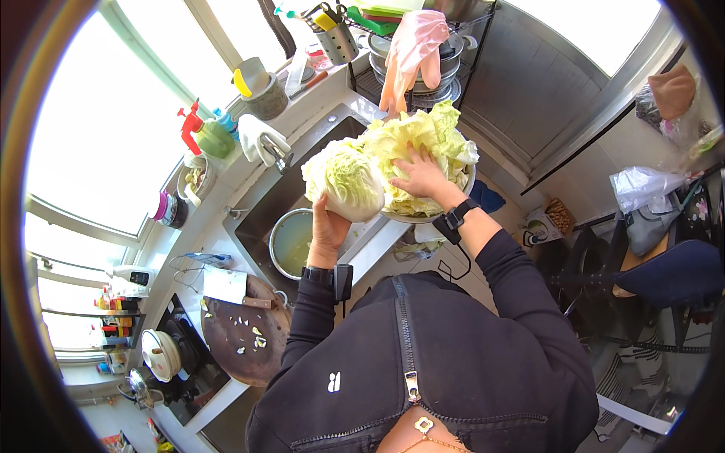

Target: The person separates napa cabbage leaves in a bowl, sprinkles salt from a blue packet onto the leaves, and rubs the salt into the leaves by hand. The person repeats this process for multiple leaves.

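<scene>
My left hand (330, 229) holds a head of napa cabbage (345, 180) from below, over the sink. To its right, my right hand (422, 172) lies with spread fingers on loose cabbage leaves (453, 136), which are heaped in a large round basin whose rim (471, 180) shows at the right. Below the cabbage head, a metal pot (291, 243) of cloudy liquid stands in the steel sink (255, 218). A cleaver (226, 286) with a wooden handle lies on a round wooden chopping board (243, 345), with small cabbage scraps on the board.
A faucet (276, 153) with a white cloth (255, 136) stands at the sink's back edge. Pink rubber gloves (416, 48) hang from a wire rack of pots. A green spray bottle (215, 139) and a stone mortar (266, 99) stand along the windowsill.
</scene>
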`<state>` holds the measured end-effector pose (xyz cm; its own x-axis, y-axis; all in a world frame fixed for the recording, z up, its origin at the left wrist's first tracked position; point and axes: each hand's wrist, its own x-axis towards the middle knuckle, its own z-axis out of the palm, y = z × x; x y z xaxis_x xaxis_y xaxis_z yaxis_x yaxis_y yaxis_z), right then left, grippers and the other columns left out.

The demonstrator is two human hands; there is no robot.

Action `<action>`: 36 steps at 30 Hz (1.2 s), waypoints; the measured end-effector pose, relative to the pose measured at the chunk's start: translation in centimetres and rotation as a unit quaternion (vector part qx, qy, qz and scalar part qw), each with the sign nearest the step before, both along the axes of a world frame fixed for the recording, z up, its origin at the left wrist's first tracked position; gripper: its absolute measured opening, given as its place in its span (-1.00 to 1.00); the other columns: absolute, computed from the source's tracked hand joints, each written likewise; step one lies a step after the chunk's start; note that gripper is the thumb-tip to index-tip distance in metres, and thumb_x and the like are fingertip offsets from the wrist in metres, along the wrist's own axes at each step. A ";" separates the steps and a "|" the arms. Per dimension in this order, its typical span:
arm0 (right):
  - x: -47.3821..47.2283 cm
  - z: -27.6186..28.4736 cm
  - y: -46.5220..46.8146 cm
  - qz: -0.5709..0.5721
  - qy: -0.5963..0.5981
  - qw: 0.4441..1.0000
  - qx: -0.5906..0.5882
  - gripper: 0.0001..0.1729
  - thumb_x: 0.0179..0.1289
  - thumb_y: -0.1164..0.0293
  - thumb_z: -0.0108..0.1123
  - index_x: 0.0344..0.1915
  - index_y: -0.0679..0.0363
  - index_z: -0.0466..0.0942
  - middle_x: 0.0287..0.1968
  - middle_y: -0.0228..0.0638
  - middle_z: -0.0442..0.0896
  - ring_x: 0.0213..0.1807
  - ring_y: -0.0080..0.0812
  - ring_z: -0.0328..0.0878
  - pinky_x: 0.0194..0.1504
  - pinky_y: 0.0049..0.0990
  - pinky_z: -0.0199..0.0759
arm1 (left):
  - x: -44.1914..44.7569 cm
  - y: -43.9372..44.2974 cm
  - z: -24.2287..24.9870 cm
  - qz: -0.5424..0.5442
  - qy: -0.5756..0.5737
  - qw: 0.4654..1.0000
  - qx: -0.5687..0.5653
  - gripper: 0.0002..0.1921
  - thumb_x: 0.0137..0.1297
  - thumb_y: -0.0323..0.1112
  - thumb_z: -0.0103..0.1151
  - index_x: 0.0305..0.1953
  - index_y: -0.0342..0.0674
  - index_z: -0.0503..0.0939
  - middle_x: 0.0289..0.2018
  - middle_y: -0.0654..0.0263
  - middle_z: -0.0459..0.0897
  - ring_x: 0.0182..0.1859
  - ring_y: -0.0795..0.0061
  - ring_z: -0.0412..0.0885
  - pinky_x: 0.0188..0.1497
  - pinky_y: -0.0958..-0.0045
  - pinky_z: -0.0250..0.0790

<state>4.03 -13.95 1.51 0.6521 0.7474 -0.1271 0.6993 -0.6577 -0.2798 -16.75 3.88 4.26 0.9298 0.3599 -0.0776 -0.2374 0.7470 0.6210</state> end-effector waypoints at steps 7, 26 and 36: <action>0.7 2.7 -0.6 0.010 0.025 0.995 0.092 -0.26 0.39 -0.25 0.08 0.36 -0.04 0.50 0.42 0.26 0.33 0.43 0.29 0.28 0.45 -0.09 0.19 | 0.4 -0.5 0.0 -0.036 -0.032 0.999 -0.002 -0.11 0.28 0.11 0.28 0.52 -0.12 0.18 0.45 0.21 0.35 0.47 0.17 0.32 0.52 -0.06 0.15; -9.4 8.0 0.8 -0.005 0.302 0.730 0.613 -0.19 0.43 0.07 0.31 0.47 0.20 0.21 0.31 -0.14 0.38 0.39 -0.22 0.29 0.41 -0.26 0.17 | 1.4 -2.6 3.4 -0.058 -0.042 0.993 0.098 -0.03 0.38 0.53 -0.14 0.56 -0.07 0.03 0.51 0.23 0.24 0.52 0.21 0.25 0.52 0.08 0.19; -7.9 13.6 -1.7 0.010 -0.007 0.897 0.442 -0.55 0.44 0.25 0.26 0.23 0.21 0.51 -0.06 -0.01 0.63 0.00 0.09 0.61 0.05 -0.23 0.50 | 1.2 -4.8 3.3 0.040 -0.041 0.976 0.208 0.09 0.10 -0.03 0.57 0.52 -0.14 0.02 0.41 0.16 0.28 0.46 0.24 0.26 0.50 0.17 0.16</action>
<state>-3.83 -15.63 15.09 0.6349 0.5634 0.5286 0.7153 -0.1702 -0.6778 -15.58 -0.87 7.58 0.8945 0.4154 0.1651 -0.3465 0.4109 0.8433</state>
